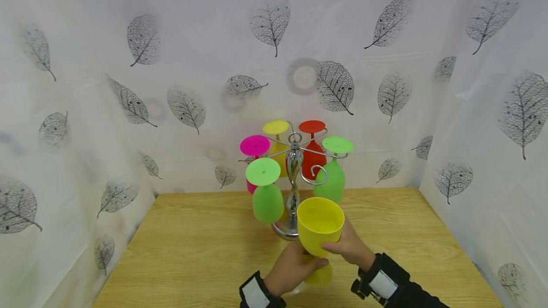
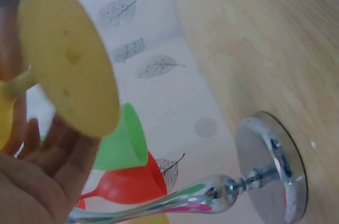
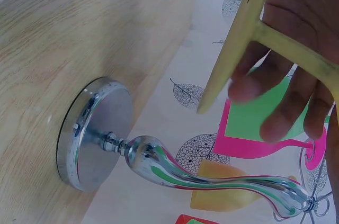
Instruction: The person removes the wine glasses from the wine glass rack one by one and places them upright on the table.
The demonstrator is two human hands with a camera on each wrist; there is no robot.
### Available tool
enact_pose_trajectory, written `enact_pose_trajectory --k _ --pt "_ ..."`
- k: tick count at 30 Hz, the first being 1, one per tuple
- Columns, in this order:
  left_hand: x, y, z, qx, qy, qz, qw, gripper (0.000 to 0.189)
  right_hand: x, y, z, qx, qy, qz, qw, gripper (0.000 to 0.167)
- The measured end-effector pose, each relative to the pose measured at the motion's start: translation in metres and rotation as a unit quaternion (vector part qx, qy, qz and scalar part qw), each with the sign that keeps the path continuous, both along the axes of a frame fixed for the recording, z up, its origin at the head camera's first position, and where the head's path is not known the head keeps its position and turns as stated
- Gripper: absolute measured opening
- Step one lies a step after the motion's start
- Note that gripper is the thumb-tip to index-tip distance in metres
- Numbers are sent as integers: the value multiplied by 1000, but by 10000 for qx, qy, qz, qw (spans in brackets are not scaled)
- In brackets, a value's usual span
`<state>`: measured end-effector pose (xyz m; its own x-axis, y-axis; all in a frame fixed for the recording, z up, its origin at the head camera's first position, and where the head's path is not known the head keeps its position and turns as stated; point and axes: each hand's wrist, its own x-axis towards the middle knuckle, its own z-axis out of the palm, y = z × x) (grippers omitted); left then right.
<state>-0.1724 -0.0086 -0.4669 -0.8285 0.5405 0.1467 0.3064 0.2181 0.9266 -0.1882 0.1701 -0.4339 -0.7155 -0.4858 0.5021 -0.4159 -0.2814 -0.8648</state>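
Note:
In front of the rack, both hands hold a yellow plastic goblet (image 1: pixel 320 232) upright, above the table. My right hand (image 1: pixel 354 247) grips the side of its bowl, thumb toward me. Lower down, my left hand (image 1: pixel 292 269) has its fingers and thumb about the stem, just over the round foot (image 2: pixel 69 54). Part of the stem is hidden by the fingers in the head view. Just behind stands a chrome goblet rack (image 1: pixel 294 170) with a round base (image 3: pixel 100 134). Upside-down goblets hang from its arms: a front green one (image 1: pixel 268 198), a right green one (image 1: pixel 330 179), and red, magenta and yellow ones.
The rack stands on a light wooden table (image 1: pixel 192 241). A curled wire hook (image 1: pixel 318 175) juts from the rack's front right, close above the held goblet. White sheeting with printed leaves (image 1: pixel 269 25) closes off the back and both sides.

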Motion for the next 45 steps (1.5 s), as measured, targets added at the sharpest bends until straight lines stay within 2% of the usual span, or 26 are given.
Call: enact_pose_trajectory --k 3,6,10,14,17,21,24,27,30,33,38,41,45 --pt "1 -6 8 243 -47 118 9996 70 0 -1 0 -26 83 -22 10000 51" --pt "2 -13 17 615 53 419 9972 95 1 -3 -2 -40 -9 -77 10000 54" --pt "6 -17 28 1029 368 735 9913 106 2 -8 -7 14 -203 -89 9998 61" --pt "11 -18 35 1279 449 676 9885 105 3 -15 -8 149 -141 -78 9998 67" --pt "11 -18 36 1496 129 545 9872 99 4 -20 -7 267 -117 -158 9995 71" --pt "10 -22 36 1693 -204 327 9848 93 5 -25 -6 368 -292 -202 9987 75" --pt "10 -27 35 1686 -259 265 9850 91 3 -28 -8 368 -115 -96 9992 81" --pt "10 -30 34 1725 -359 360 9837 89 0 -33 -9 257 282 106 9992 94" --pt "11 -32 33 1809 -228 419 9823 90 -4 -37 -7 219 618 272 9975 104" --pt "13 -35 33 1819 71 424 9824 87 -3 -40 -5 313 734 460 9957 108" --pt "17 -43 34 1633 527 462 9841 79 1 -38 -2 371 426 876 9945 105" --pt "18 -49 33 1562 729 523 9836 79 2 -34 -2 469 208 811 9954 100" --pt "17 -61 33 1399 1066 786 9813 76 0 -29 -2 534 265 652 9961 91"
